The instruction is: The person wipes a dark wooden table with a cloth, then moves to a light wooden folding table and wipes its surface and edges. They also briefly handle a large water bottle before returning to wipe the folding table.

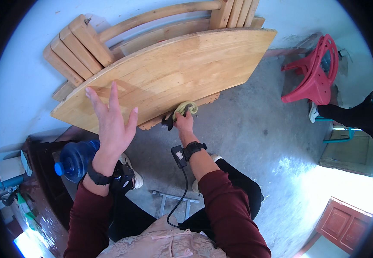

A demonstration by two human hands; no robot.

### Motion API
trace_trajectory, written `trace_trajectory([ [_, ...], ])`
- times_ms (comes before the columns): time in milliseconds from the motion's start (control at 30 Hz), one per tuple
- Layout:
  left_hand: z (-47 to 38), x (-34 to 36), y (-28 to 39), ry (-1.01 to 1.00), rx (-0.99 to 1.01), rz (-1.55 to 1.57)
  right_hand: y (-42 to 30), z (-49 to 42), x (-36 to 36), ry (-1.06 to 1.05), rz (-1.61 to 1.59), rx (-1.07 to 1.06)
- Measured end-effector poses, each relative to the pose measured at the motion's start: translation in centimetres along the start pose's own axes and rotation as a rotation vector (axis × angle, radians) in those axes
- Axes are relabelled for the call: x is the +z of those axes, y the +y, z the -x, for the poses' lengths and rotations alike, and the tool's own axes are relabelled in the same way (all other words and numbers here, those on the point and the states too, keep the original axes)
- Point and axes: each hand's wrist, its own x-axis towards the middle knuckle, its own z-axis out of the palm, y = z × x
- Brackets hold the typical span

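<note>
My right hand (184, 124) grips a bundled yellow-green and black cloth (186, 108) at the lower edge of a wooden tabletop (180, 67). The tabletop is tilted up against folded wooden legs (80, 45) by the wall. My left hand (114, 124) is raised in front of the tabletop's left part, fingers spread, holding nothing; whether a fingertip touches the wood I cannot tell. Both wrists wear black straps with small devices, and a black cable hangs from the right one.
A blue water jug (76, 161) lies at the left beside a dark wooden cabinet (54, 206). Pink plastic chairs (318, 80) stand at the right wall, near another person's leg (347, 117). A metal frame (176, 198) lies between my feet. A reddish door (344, 224) is at lower right.
</note>
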Motion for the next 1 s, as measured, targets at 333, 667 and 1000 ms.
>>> trace_trajectory([
  [333,-0.2,-0.1,0.3,-0.024,-0.025,-0.012,-12.9,-4.8,-4.9,0.353,-0.497,-0.174],
  [667,0.0,-0.5,0.0,-0.041,-0.034,0.064,-8.1,2.6,5.3,0.279,-0.36,-0.388],
  [1000,0.0,-0.1,0.0,-0.006,-0.017,0.017,-4.2,6.1,6.6,-0.118,-0.505,0.194],
])
